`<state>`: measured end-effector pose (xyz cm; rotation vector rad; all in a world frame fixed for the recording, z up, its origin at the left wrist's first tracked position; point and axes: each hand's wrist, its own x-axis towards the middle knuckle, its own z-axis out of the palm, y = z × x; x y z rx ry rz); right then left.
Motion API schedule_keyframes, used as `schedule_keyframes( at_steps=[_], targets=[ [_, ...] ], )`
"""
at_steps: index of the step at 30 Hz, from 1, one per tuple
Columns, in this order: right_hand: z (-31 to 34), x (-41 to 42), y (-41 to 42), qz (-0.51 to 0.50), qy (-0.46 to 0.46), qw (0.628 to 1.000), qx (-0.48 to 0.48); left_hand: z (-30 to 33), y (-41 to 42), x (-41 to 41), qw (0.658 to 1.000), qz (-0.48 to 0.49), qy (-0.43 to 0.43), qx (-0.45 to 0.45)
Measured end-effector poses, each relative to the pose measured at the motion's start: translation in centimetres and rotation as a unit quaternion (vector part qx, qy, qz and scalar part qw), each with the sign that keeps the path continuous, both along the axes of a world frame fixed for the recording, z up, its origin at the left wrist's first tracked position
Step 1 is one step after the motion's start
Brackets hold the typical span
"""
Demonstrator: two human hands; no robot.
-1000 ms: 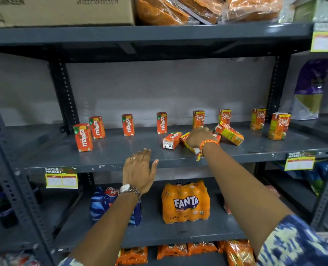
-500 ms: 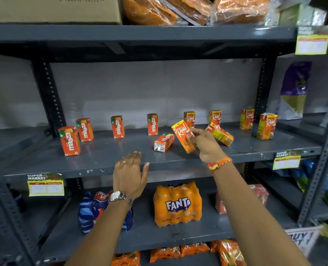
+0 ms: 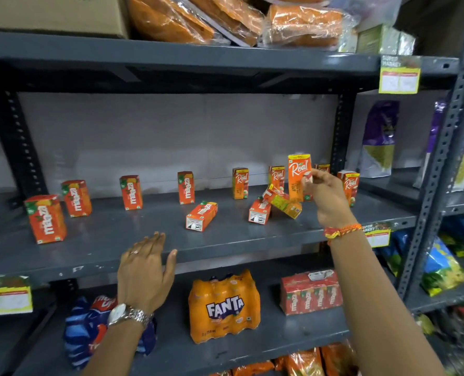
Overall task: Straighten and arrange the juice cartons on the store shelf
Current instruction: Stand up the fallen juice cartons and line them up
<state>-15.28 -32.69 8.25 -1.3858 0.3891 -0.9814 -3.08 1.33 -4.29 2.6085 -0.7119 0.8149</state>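
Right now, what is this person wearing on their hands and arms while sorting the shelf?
The left hand has a thin silver-coloured ring on one finger, and a silver metal-link wristwatch with a pale face sits on that wrist. The right hand is bare of rings as far as shows; its wrist carries an orange, red and yellow braided thread band. Both forearms are uncovered; no sleeves show.

Real carton [image 3: 299, 177] now lifted upright, rightward
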Motion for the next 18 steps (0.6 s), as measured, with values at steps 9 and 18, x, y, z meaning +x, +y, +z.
schedule_keyframes(
  at_steps=[9,18],
  targets=[
    [-2.9,4.7,-9.3,-0.106,0.131,0.986,-0.012,-0.2,-0.3,0.3,1.000,0.010,-0.024,-0.007],
    [-5.2,6.2,-11.1,-0.096,0.216,0.967,-0.090,-0.3,-0.8,0.2,0.999,0.028,-0.026,-0.020]
  ],
)
